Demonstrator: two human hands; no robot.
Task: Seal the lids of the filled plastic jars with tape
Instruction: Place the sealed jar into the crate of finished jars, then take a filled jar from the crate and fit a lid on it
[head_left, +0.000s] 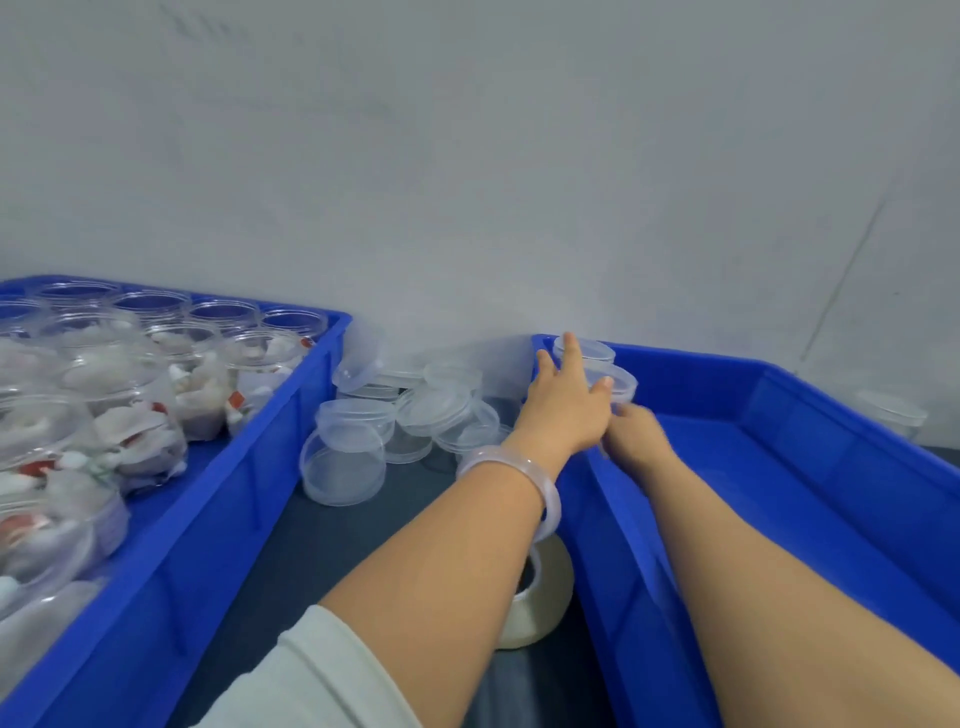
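jar: clear lidded plastic jar (621, 387), far-left corner of blue plastic crate (831, 467)
left hand (566, 400): nearer, fingers (571, 347) splayed straight on jar
right hand (636, 434): just below jar, blurred, grip unclear
tape: pale tape roll (540, 597) under left forearm

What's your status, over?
Left hand open over clear plastic jars, far corner of right blue crate. Right hand beside them, grip unclear. Clear tape roll beneath left forearm.

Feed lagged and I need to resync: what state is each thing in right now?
Left blue plastic crate: packed with filled clear jars.
Right blue plastic crate: nearly bare, clear plastic jars in far corner.
Loose clear round lids: piled between crates.
Pale tape roll: flat on table, unheld.
Left hand: open, fingers spread over those jars.
Right hand: blurred, grip unclear.
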